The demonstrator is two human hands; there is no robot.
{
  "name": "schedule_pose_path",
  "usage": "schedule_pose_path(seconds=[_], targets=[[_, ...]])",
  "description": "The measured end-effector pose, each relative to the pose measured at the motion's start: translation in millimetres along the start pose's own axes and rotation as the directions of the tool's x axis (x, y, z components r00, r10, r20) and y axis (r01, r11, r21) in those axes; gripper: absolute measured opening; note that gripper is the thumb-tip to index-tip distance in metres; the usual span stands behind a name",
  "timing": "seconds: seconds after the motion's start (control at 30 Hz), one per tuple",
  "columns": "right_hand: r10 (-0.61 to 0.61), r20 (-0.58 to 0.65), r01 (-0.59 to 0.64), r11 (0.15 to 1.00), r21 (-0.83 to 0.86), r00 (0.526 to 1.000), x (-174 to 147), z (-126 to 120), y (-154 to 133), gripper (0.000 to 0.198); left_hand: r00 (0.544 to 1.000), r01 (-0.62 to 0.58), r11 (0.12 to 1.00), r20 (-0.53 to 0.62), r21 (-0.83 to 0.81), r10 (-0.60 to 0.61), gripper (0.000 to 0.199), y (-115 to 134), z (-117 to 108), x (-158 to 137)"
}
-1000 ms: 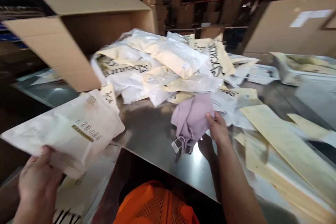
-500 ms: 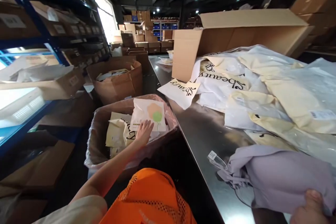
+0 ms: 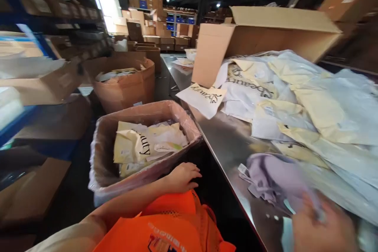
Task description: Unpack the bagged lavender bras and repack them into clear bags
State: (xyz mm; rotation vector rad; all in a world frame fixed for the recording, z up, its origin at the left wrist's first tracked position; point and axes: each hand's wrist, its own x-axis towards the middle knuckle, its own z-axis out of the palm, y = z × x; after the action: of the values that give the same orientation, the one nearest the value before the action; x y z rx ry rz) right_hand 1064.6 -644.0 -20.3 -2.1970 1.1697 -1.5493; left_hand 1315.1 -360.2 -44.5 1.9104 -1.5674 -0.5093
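Left hand (image 3: 183,176) withdrawn from lined bin (image 3: 106,173), right hand (image 3: 321,228) gripping soft lilac garment (image 3: 271,177)

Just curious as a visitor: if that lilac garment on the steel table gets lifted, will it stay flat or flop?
Probably flop: the lilac garment lies crumpled in soft folds. It looks light, and might slide easily on the shiny steel table.

bare steel strip (image 3: 227,145) along table edge passable; bag pile (image 3: 310,98) and open carton (image 3: 265,31) block behind.
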Motion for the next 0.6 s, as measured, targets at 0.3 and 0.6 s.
schedule_pose_path(seconds=[0.3,0.6], targets=[[-0.103,0.203,0.116,0.992,-0.056,0.974,-46.4,-18.5,-71.6,0.012,0.985,-0.128,0.979,-0.133,-0.16,0.107,0.055,28.6,-1.1,115.4],[0.234,0.117,-0.232,0.972,-0.025,0.965,-43.1,-52.1,-65.4,0.023,0.966,-0.256,0.964,0.051,0.066,0.253,0.039,56.0,19.8,134.8]])
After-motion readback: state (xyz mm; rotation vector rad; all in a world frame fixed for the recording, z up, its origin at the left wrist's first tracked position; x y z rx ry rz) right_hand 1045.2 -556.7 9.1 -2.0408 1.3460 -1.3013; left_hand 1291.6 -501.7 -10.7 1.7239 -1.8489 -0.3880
